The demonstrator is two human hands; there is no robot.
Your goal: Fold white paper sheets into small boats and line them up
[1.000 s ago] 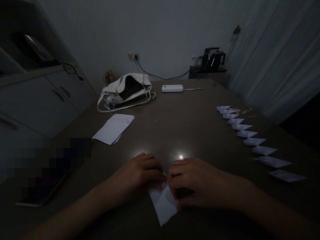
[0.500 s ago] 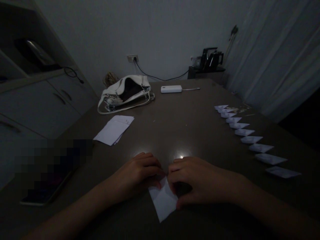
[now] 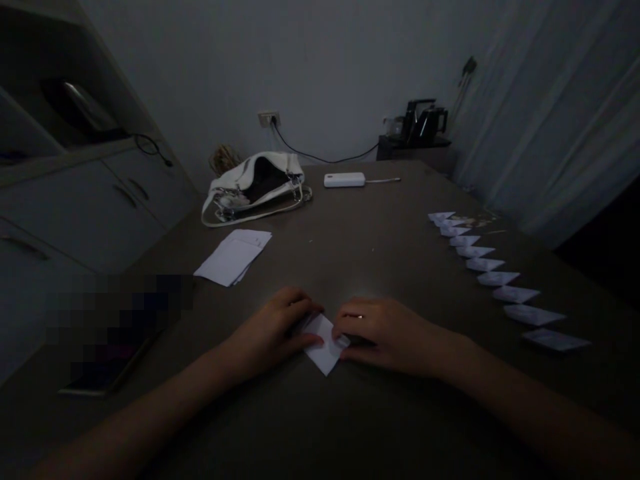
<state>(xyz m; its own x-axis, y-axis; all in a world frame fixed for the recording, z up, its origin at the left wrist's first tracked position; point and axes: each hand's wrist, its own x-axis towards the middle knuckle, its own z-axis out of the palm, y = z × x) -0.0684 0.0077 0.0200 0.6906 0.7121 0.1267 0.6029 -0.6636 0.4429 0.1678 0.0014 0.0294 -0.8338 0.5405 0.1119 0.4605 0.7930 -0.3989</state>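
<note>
A pale wall (image 3: pixel 330 73) rose behind a dim room, with a sheer curtain (image 3: pixel 550 120) at right and a white cabinet (image 3: pixel 65 207) at left. The brown table (image 3: pixel 320 427) filled the foreground, its smooth top catching little light. A white handbag (image 3: pixel 285 162) gaped open near the far edge, a dark kettle (image 3: pixel 430 127) stood on a stand beyond, and loose white sheets (image 3: pixel 233 260) lay in a stack before the bag. Small folded papers (image 3: pixel 534 314) lined the right side in a slanting row.

At center, the left hand (image 3: pixel 280 327) and right hand (image 3: pixel 395 333) were partly closed, fingers curled and thumbs turned inward, gripping opposite sides of one white folded piece (image 3: pixel 325 360). It lay low over the tabletop between them, a corner pointing toward the wearer. The step in hand appeared to be shaping or pressing a fold; its layers were too dim to read. Any further crease would have called for matched edges, steady fingertips and even pressure from both thumbs.
</note>
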